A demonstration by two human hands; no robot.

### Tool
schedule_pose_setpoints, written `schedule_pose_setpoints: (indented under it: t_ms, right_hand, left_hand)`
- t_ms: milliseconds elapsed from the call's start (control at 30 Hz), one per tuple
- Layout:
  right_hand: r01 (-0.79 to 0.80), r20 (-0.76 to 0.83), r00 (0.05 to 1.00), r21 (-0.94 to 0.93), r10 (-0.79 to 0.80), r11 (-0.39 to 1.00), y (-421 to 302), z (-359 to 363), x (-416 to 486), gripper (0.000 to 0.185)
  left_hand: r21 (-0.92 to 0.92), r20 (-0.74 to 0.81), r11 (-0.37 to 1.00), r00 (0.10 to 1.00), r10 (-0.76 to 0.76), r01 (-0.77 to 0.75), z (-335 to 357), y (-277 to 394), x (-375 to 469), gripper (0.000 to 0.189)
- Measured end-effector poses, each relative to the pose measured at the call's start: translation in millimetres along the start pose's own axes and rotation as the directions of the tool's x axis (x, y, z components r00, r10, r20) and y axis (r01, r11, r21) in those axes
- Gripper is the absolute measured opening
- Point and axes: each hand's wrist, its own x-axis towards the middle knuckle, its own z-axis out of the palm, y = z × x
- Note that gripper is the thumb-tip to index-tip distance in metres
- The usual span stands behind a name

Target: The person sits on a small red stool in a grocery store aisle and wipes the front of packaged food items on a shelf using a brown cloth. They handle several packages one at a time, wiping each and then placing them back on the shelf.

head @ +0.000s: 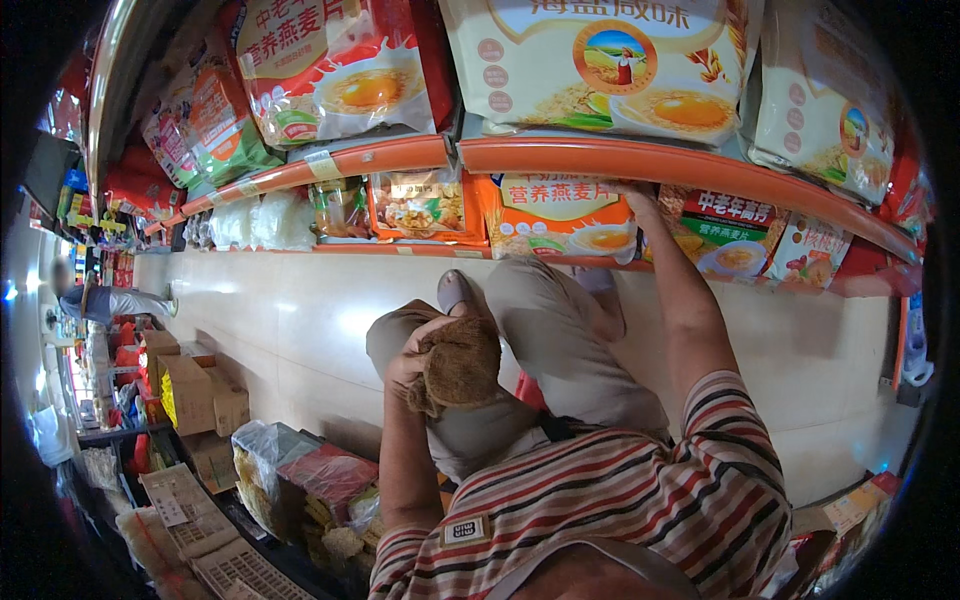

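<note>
My left hand (418, 346) grips a bunched brown cloth (463, 360) above my bent knee. Before me, the right arm reaches to the lower shelf, where my right hand (637, 199) is at the upper right corner of an orange bag of oatmeal (559, 217). The upper shelf's orange edge (600, 155) hides most of those fingers, so their grip on the bag cannot be made out. Just right of this hand stands a dark red and green oatmeal bag (724, 229). To the left of the orange bag is another orange-edged food bag (424, 204).
Large cereal bags (600, 67) stand on the upper shelf. Clear plastic packs (262, 221) fill the lower shelf's left part. Behind me are cardboard boxes (196, 390) and bagged dry goods (330, 472). Another person (112, 300) stands far down the tiled aisle (300, 322).
</note>
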Motion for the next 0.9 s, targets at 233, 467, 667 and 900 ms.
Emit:
schedule_pose_setpoints:
  t_ms: [233, 467, 667, 900]
  right_hand:
    - [-0.002, 0.038, 0.999, 0.012, 0.001, 1.0, 1.7, -5.8, 9.8, 0.089]
    - [0.005, 0.13, 0.991, 0.037, -0.01, 0.999, 6.2, -7.8, 16.4, 0.088]
    - [0.03, 0.257, 0.966, 0.039, -0.039, 0.999, 19.8, -17.1, 8.8, 0.087]
    - [-0.005, 0.189, 0.982, 0.097, -0.014, 0.995, -34.5, -11.9, -30.9, 0.069]
  left_hand:
    - [0.067, -0.079, 0.997, 0.997, -0.021, 0.026, 3.2, 0.8, -1.2, 0.071]
    - [0.139, -0.081, 0.99, 0.997, -0.014, 0.025, 15.4, 5.9, 5.6, 0.068]
    - [0.074, -0.015, 0.997, 1.0, -0.025, 0.026, 12.3, 2.7, 8.5, 0.069]
    - [0.032, -0.047, 0.999, 0.998, -0.028, 0.03, 15.0, 2.1, 5.3, 0.068]
